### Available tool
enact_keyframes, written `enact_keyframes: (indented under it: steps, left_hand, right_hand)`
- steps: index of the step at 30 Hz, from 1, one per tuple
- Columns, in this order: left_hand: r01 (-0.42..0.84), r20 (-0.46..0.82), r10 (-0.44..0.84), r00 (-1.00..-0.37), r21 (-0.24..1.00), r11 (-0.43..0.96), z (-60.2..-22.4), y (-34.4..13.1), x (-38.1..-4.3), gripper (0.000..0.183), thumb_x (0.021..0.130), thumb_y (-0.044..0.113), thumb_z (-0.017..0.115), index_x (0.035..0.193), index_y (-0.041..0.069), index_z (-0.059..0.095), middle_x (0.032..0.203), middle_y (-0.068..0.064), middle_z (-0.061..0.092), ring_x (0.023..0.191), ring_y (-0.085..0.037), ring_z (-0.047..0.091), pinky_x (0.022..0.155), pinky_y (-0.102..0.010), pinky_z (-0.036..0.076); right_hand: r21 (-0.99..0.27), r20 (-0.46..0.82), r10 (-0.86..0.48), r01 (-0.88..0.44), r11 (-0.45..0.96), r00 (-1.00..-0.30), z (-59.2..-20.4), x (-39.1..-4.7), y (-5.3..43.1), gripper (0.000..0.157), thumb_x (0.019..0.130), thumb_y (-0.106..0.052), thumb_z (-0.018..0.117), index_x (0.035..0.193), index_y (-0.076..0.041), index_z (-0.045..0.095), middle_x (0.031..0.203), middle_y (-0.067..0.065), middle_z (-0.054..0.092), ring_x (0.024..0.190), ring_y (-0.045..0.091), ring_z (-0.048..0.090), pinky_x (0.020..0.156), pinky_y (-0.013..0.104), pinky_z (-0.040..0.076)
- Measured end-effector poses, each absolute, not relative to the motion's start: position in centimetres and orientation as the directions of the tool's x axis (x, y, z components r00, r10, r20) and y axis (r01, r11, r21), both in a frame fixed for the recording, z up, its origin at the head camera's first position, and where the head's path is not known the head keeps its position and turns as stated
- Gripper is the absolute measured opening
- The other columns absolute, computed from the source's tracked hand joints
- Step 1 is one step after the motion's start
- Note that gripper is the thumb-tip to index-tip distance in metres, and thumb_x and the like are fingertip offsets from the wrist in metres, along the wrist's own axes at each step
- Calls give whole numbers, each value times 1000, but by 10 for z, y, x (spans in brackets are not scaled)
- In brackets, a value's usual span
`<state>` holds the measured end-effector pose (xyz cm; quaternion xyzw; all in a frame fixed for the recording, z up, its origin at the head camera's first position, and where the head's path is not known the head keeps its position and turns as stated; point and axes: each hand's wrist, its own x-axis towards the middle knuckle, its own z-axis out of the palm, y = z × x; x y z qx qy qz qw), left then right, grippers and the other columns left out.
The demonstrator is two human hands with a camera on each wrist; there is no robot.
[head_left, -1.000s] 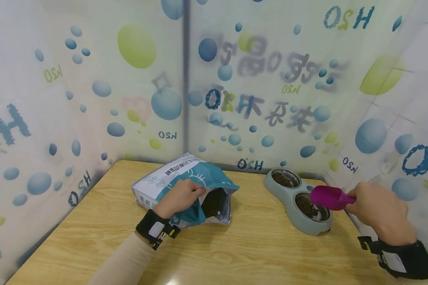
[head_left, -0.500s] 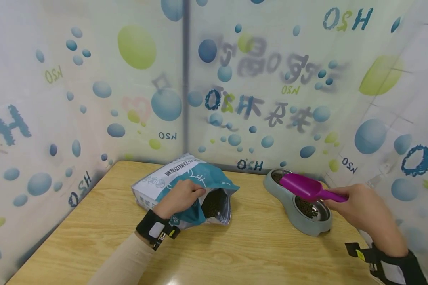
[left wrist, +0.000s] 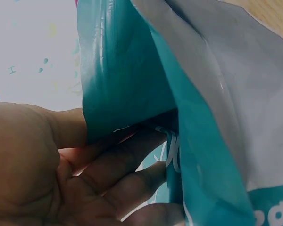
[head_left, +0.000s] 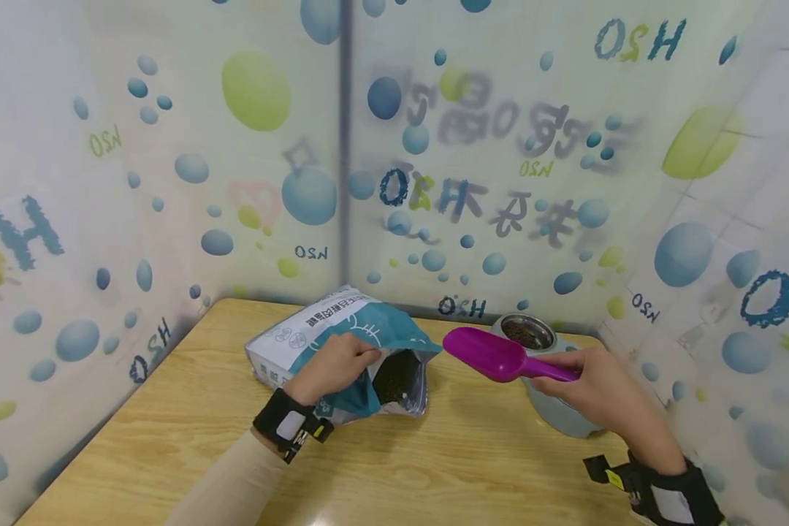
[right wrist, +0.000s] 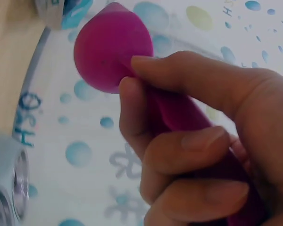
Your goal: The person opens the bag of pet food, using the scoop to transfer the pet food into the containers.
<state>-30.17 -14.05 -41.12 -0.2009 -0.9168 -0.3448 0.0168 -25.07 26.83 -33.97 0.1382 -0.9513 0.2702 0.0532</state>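
On the table [head_left: 447, 467], at the left, a pet-food bag [head_left: 351, 314] lies on its side with its mouth turned right, towards the scoop side. The left hand [head_left: 332, 365] pinches the bag's rim between thumb and curled fingers, probably to keep the mouth from sagging shut; dark kibble [head_left: 393, 380] shows inside. To the right, a purple scoop [head_left: 485, 355] is held above the table, its tip near the bag's far corner; contact is unclear. The right hand [head_left: 601, 387] grips its handle with curled fingers, likely for steady aim. Behind it stands a double feeder [head_left: 562, 413], its far bowl [head_left: 529, 321] holding kibble, its near bowl hidden.
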Motion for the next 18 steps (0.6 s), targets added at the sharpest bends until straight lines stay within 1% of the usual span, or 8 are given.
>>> enact_keyframes:
  steps: [3,6,9,14,18]
  left_hand:
    - [372,161,354,-921,629,682,-411,-142,-302,50,107,28,54,59,13,51,53,6,29,42,-10,31,41,-24,27]
    - [373,161,355,-921,628,683,-411,-142,-302,50,107,28,54,61,8,55,53,6,30,42,-9,32,41,-24,27]
    - [388,176,360,-916,615,686,-410,-142,-303,50,107,29,53,63,6,58,54,6,29,42,-9,31,41,-24,27]
    - [395,185,361,-914,612,686,-409,-142,-302,51,106,28,54,59,10,51,53,7,28,42,-9,30,41,-24,27]
    - [396,186,363,-913,615,682,-410,-141,-301,49,106,28,55,60,11,55,53,7,29,42,-9,31,41,-24,27]
  right_hand:
    - [-539,170,-280,-327,776,-945,-344,-254,256,39,83,-45,81,114,-21,76,82,-4,67,67,19,54,54,31,45]
    - [-567,150,-330,-355,743,-932,-347,-255,247,37,83,-47,81,113,-26,76,79,-8,69,65,18,58,56,31,46]
    - [-611,104,-373,-355,707,-922,-350,-256,238,35,83,-46,81,112,-28,75,80,-7,70,61,18,58,54,31,47]
    - [-634,61,-411,-353,688,-910,-357,-256,225,32,85,-44,80,111,-26,76,80,-7,70,61,17,56,51,31,46]
    - [-603,68,-423,-374,704,-904,-363,-254,213,27,85,-39,81,107,-25,76,79,-9,68,62,16,57,51,31,46]
